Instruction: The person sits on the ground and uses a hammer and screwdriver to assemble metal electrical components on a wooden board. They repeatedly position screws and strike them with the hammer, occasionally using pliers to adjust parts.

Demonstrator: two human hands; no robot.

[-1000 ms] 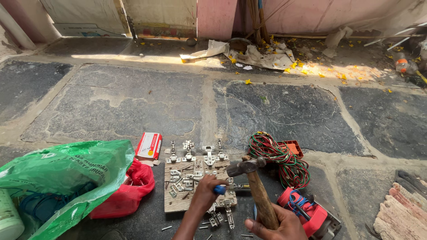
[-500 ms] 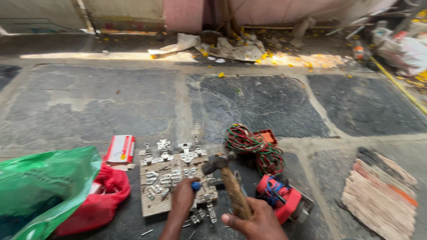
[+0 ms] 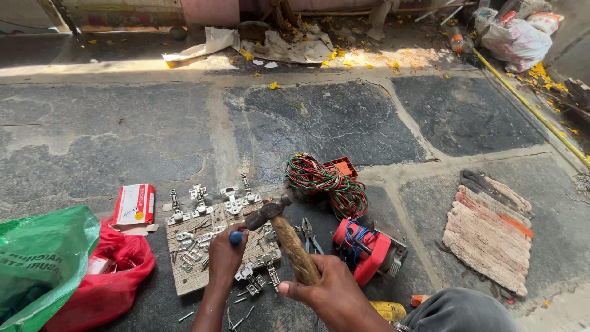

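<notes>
My right hand grips the wooden handle of a hammer, its metal head raised over a small wooden board. My left hand rests on the board and holds a tool with a blue handle upright just below the hammer head. Several metal hinges and small fittings lie across the board's far edge and on its surface. Loose nails are scattered on the floor near my wrists.
A red and green wire coil and a red power tool lie right of the board, with pliers between. A red-and-white box, red bag and green bag sit left. A striped mat lies far right.
The view has swung right, shifting everything leftward and bringing the striped mat into sight. Both hands keep their hold, the hammer head staying raised over the blue-handled tool.
</notes>
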